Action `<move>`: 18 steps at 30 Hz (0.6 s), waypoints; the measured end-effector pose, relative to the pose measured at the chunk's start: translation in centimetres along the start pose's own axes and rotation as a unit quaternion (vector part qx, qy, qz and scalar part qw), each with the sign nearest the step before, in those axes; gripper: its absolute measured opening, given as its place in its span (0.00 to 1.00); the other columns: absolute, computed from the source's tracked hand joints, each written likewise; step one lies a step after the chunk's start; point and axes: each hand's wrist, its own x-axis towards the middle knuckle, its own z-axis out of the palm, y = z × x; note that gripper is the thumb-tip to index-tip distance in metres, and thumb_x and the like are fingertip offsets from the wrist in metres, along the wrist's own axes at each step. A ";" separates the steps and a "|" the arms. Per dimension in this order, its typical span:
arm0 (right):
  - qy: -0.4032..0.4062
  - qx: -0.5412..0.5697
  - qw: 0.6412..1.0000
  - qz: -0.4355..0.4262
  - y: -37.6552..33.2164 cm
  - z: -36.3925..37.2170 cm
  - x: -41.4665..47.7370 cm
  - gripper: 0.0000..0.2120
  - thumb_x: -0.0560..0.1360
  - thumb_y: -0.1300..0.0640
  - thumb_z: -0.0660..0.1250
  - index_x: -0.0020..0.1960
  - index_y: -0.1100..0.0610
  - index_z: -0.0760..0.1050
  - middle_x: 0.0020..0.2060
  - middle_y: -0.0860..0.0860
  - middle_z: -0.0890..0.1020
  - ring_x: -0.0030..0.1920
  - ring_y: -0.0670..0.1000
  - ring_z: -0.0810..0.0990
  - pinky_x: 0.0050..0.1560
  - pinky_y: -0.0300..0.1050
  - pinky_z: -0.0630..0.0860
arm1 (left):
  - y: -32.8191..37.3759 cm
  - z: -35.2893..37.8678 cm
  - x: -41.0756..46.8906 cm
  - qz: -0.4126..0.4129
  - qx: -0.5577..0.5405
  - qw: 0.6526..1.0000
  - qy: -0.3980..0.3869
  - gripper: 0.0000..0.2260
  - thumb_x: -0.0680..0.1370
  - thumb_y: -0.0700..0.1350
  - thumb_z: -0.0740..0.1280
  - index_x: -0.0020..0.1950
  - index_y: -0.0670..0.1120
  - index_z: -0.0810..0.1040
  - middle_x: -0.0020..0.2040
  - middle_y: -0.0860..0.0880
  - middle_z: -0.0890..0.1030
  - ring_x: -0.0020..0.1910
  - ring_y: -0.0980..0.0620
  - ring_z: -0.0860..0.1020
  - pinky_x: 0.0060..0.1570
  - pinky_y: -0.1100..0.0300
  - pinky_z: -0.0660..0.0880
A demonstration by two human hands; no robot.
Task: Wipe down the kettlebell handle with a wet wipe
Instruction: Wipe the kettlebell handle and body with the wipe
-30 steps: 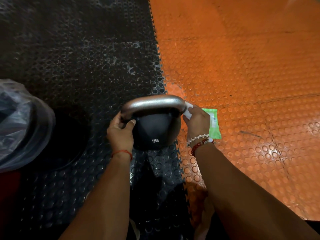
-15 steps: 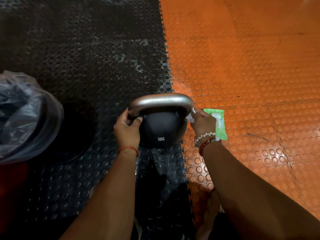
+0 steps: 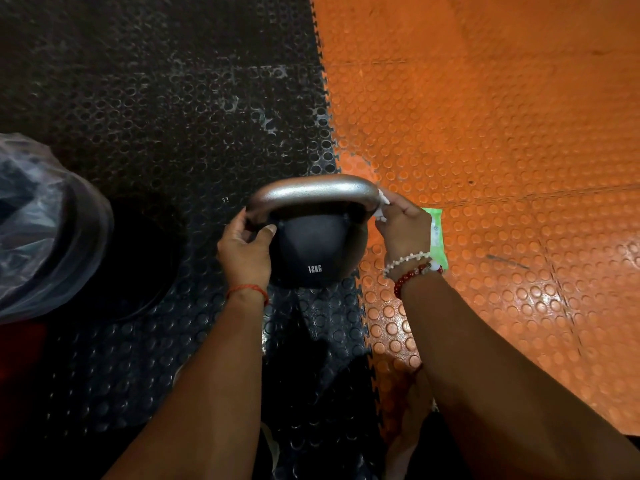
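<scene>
Fingers (image 3: 239, 220) of the left hand (image 3: 244, 252) are being curled round the left end of the smooth silvery handle (image 3: 311, 189), thumb beneath. A crumpled white wipe (image 3: 382, 199) is being pinched against the handle's right bend by the right hand (image 3: 403, 230), its fingertips being hidden. The round matte black kettlebell (image 3: 311, 251) is being carried by the black studded mat (image 3: 173, 116) at its right edge, against the orange studded mat (image 3: 502, 116). A green packet (image 3: 437, 233) is being partly covered by the right wrist; a crinkled plastic bag (image 3: 45, 220) is being cut off at left.

Kettlebell (image 3: 311, 244) sits on mat seam (image 3: 329, 116), wipes pack (image 3: 437, 237) just R, bagged bin (image 3: 45, 230) well L.
</scene>
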 end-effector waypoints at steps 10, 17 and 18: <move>0.036 -0.022 0.999 -0.009 0.9 -0.1 -0.9 0.13 0.73 0.65 0.64 0.52 0.55 0.83 0.41 0.52 0.83 0.39 0.47 0.77 0.44 0.43 0.75 | 0.0 -0.1 -0.1 0.008 -0.004 1.000 -0.003 0.14 0.73 0.35 0.71 0.57 0.44 0.81 0.42 0.48 0.83 0.41 0.56 0.79 0.50 0.62 0.78; 0.055 -0.044 0.997 0.017 0.5 0.3 -0.5 0.12 0.70 0.60 0.66 0.36 0.44 0.82 0.31 0.48 0.82 0.30 0.47 0.74 0.35 0.43 0.71 | 0.0 -0.2 0.0 0.010 0.007 1.000 -0.003 0.14 0.73 0.36 0.71 0.57 0.45 0.82 0.42 0.49 0.83 0.41 0.56 0.80 0.51 0.61 0.78; 0.055 -0.041 0.998 0.003 0.6 0.2 -0.8 0.13 0.69 0.59 0.66 0.35 0.42 0.82 0.33 0.48 0.83 0.31 0.46 0.74 0.36 0.43 0.71 | 0.0 -0.2 0.1 0.010 0.007 1.000 -0.003 0.14 0.72 0.36 0.71 0.57 0.44 0.81 0.42 0.49 0.83 0.41 0.56 0.79 0.51 0.61 0.78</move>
